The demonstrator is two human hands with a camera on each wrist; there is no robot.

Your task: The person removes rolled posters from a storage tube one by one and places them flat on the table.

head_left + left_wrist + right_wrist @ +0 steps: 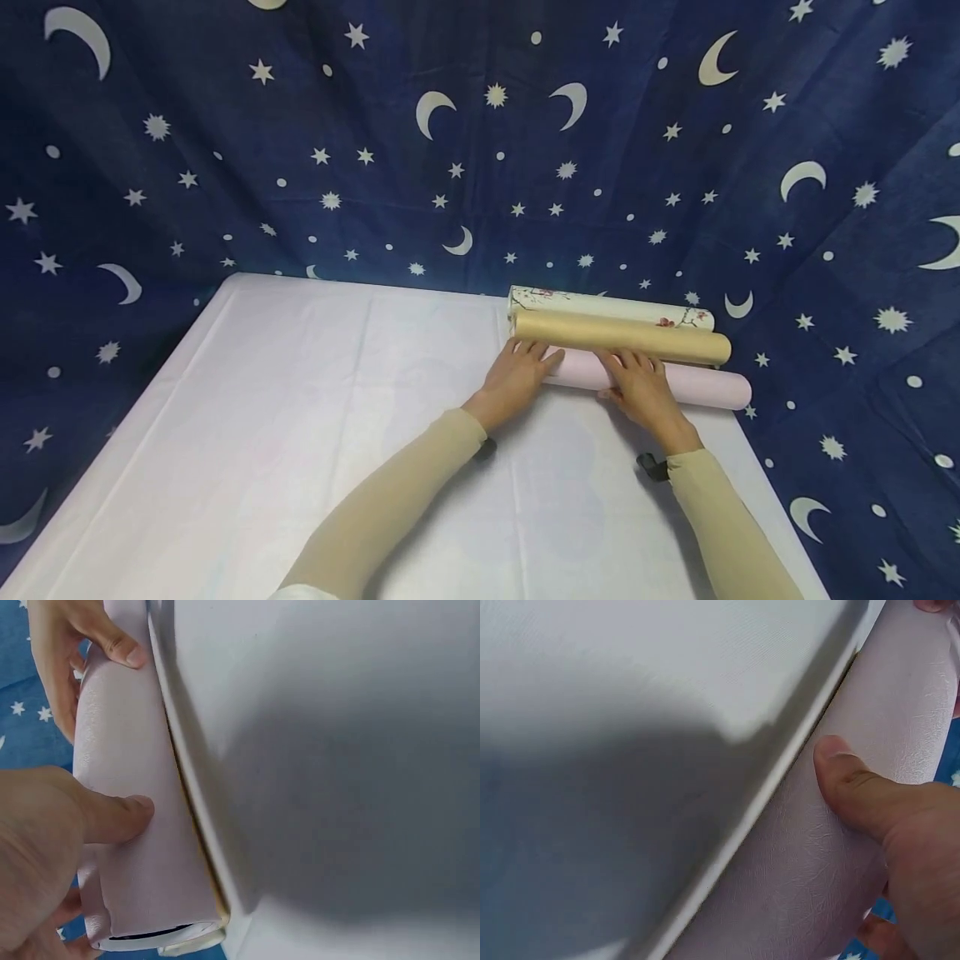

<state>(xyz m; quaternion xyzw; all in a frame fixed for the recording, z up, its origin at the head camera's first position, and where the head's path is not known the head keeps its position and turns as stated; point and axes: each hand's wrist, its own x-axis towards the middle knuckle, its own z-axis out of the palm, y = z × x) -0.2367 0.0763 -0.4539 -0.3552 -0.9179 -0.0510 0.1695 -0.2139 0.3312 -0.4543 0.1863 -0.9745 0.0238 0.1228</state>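
A pale pink wallpaper roll (708,386) lies at the far right of the table, nearest to the person of three rolls. My left hand (516,375) grips its left end, thumb on the near side and fingers over the far side. Around its middle, my right hand (641,387) holds it the same way. Directly behind lies a tan-gold roll (622,332), and beyond that a white roll with floral branches (585,303). In the left wrist view the pink roll (127,735) shows its hollow end. The right wrist view shows my right thumb (855,780) pressed on its finely creased surface.
The table (262,433) has a white cover with faint creases. A dark blue curtain (390,117) with moons and stars hangs behind and at both sides, close to the rolls. A black band (652,467) shows at the right wrist.
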